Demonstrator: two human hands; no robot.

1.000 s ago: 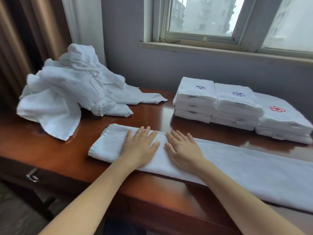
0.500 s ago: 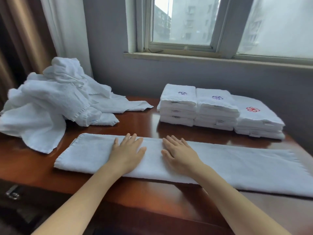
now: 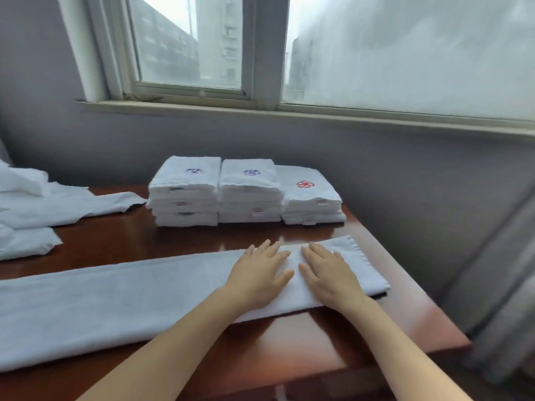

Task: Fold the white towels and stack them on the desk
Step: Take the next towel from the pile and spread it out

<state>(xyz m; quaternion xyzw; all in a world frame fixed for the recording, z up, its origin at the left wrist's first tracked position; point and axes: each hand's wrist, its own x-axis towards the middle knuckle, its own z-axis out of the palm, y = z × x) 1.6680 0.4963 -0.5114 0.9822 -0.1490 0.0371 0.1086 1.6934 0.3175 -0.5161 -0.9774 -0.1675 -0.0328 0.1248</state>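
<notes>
A long white towel (image 3: 115, 296), folded into a narrow strip, lies across the brown desk (image 3: 304, 342) from the left edge to near the right end. My left hand (image 3: 260, 273) and my right hand (image 3: 327, 273) press flat on its right part, side by side with fingers straight. Behind them stand three stacks of folded white towels (image 3: 249, 195), two with blue emblems and one with a red emblem. A heap of unfolded white towels (image 3: 31, 209) lies at the far left, partly out of view.
A grey wall and a window sill (image 3: 289, 114) run behind the desk. The desk's right edge (image 3: 428, 299) is close to my right hand, and a grey curtain (image 3: 498, 285) hangs beyond it.
Both flat hands have slid along the towel strip from its left part to its right end. My view has swung right, so the towel heap is mostly out of frame.
</notes>
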